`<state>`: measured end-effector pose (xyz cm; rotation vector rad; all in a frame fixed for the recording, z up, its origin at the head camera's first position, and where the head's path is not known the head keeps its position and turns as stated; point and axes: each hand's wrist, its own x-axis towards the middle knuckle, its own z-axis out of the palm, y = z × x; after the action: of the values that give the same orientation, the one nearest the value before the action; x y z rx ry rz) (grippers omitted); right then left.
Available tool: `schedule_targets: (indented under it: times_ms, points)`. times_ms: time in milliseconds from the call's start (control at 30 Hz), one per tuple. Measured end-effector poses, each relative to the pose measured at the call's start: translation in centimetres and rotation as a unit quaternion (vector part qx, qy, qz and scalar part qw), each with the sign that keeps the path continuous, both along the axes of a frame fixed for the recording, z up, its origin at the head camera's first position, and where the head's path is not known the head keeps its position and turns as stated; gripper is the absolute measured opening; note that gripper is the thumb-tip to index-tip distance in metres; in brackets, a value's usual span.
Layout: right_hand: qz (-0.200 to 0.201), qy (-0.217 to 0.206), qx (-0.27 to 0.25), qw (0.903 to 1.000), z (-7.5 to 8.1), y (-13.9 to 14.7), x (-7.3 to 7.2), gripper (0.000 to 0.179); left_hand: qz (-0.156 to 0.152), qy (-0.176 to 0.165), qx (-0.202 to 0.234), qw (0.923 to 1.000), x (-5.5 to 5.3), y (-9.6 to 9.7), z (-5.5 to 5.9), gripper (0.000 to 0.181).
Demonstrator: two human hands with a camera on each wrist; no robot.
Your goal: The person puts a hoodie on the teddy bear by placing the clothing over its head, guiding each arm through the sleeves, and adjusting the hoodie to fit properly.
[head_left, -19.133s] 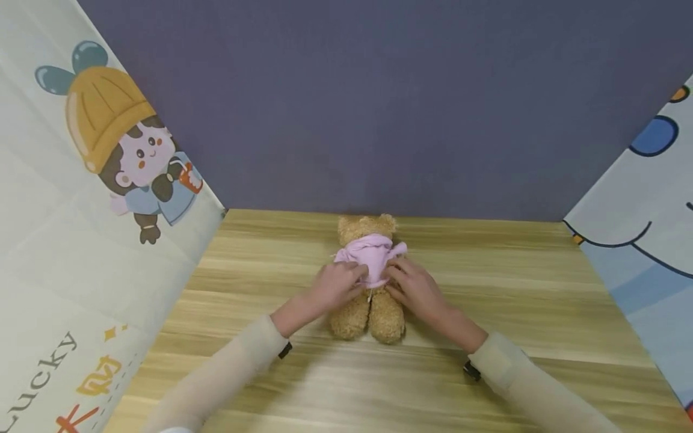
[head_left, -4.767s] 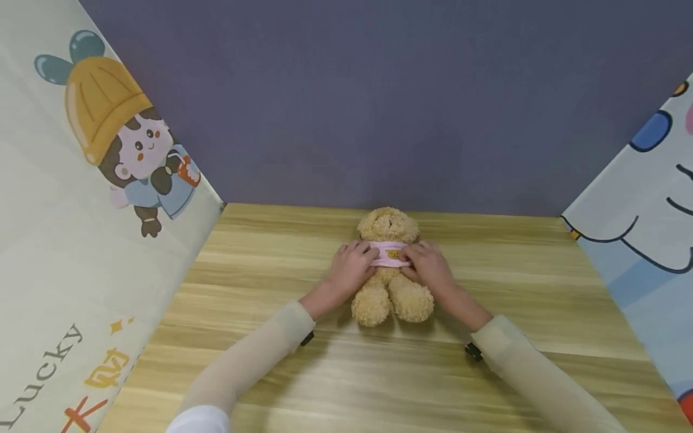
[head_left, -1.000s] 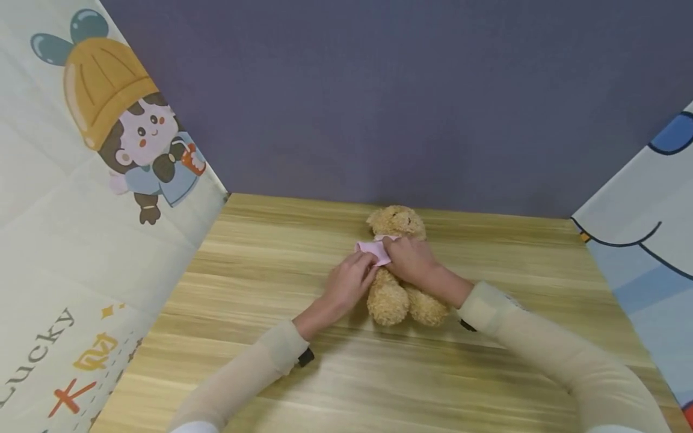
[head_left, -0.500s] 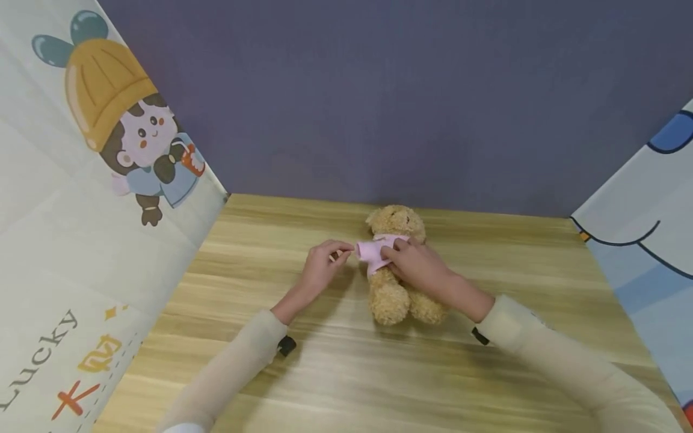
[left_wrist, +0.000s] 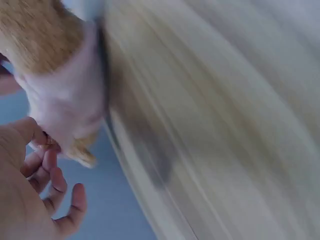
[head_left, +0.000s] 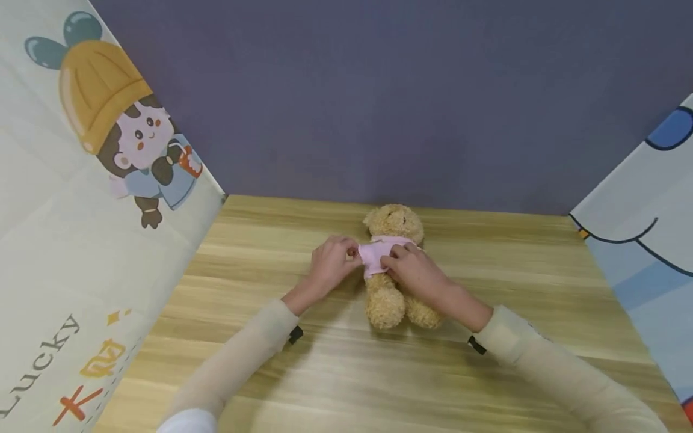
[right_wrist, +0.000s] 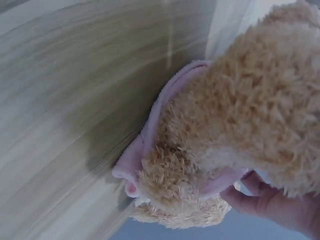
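Note:
A tan plush teddy bear (head_left: pixel 385 307) lies on its back, head toward the dark back panel. It wears a pink shirt (head_left: pixel 372 257). My left hand (head_left: pixel 330 264) pinches the shirt's sleeve on the left between thumb and forefinger; its other fingers (left_wrist: pixel 76 205) are loosely bent in the left wrist view. Across the bear's belly, my right hand (head_left: pixel 421 275) holds the front of the shirt and hides part of it. In the right wrist view, the shirt's pink edge (right_wrist: pixel 167 95) loops round the bear's furry body (right_wrist: pixel 250 90), and a pink fold (right_wrist: pixel 131 162) lies near the wood.
The bear lies on a wood-grain tabletop (head_left: pixel 335 385), near its far edge. A dark grey-blue panel (head_left: pixel 390 108) rises behind. A printed cartoon sheet (head_left: pixel 49 240) borders the left side, another printed sheet (head_left: pixel 639 210) the right.
Earlier the bear lay face down, then was face up. Half a second ago my left fingertips were just off the sleeve; now they pinch it. My right hand keeps its place on the shirt.

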<state>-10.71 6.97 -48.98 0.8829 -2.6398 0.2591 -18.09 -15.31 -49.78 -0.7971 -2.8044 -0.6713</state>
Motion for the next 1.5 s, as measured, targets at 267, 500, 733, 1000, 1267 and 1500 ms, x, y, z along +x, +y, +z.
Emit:
schedule_targets:
  times_ms: [267,500,733,1000,1267,1500]
  points:
    - [0.008,-0.019,-0.070,0.9973,-0.5,0.9,0.6,0.018,-0.009,-0.030,-0.002,0.9995,-1.5,-1.2,0.4,0.012]
    - [-0.024,-0.023,-0.058,0.9978,-0.3,1.1,0.4,0.048,-0.024,-0.055,-0.004,0.9982,-0.8,-0.8,0.8,0.021]
    - [-0.030,-0.024,0.016,0.9991,0.0,0.5,1.0,0.051,0.025,0.032,-0.083,0.9958,-3.1,-0.3,-0.1,0.014]
    - [-0.016,-0.038,-0.048,0.9980,-0.7,0.7,1.0,0.045,0.040,-0.025,-0.086,0.9952,-3.6,-0.9,0.0,0.012]
    - [-0.010,-0.029,-0.072,0.9969,-0.3,1.0,0.1,0.042,0.041,-0.046,-0.089,0.9942,-4.2,-0.8,-0.3,0.014]
    - [-0.079,-0.032,-0.151,0.9848,-1.2,1.5,0.0,0.037,0.034,-0.074,-0.071,0.9942,-2.8,-1.1,1.1,0.030]
